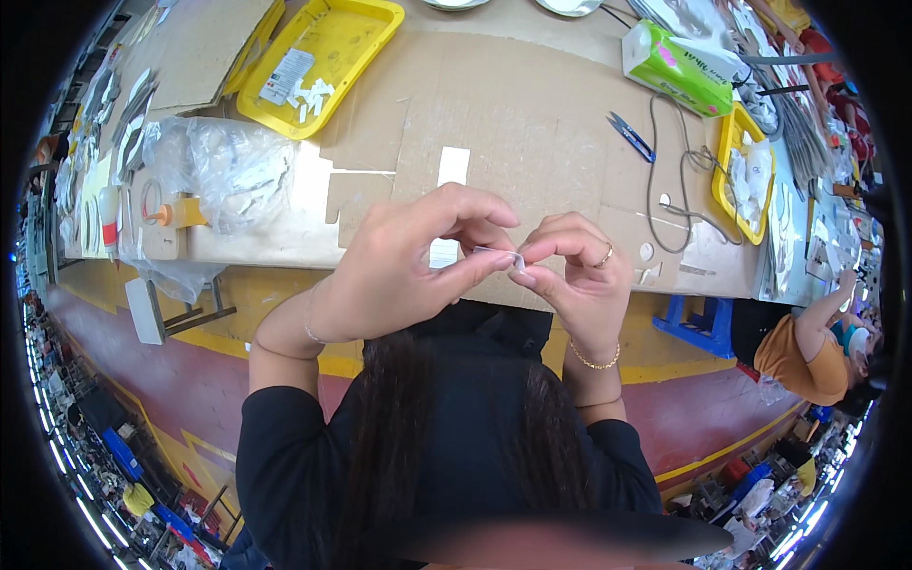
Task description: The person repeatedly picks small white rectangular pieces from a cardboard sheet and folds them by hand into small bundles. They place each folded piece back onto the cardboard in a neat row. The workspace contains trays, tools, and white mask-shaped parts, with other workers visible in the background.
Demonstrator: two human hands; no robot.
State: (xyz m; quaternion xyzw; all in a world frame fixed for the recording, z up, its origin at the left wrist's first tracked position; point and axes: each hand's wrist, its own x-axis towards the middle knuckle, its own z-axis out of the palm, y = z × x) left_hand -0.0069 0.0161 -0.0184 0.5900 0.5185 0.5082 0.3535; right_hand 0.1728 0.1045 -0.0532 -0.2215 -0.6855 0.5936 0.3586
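My left hand [423,252] and my right hand [579,271] meet over the table's near edge. Between their thumbs and forefingers is a small white strip [519,259], bent into a curve and partly covered by the fingertips. Both hands are closed in a pinch on it. Behind the hands, a white rectangular piece [454,164] lies on the cardboard-covered tabletop [513,114]. More white shows below the left palm, mostly hidden by it.
At the far left, a yellow tray [377,38] holds small white pieces. Nearby lie a clear plastic bag [228,176] and a yellow-orange bottle [180,212]. Rightward are thread snips [631,136], a grey cord [654,180], a green tissue pack [679,71] and another yellow tray [724,157].
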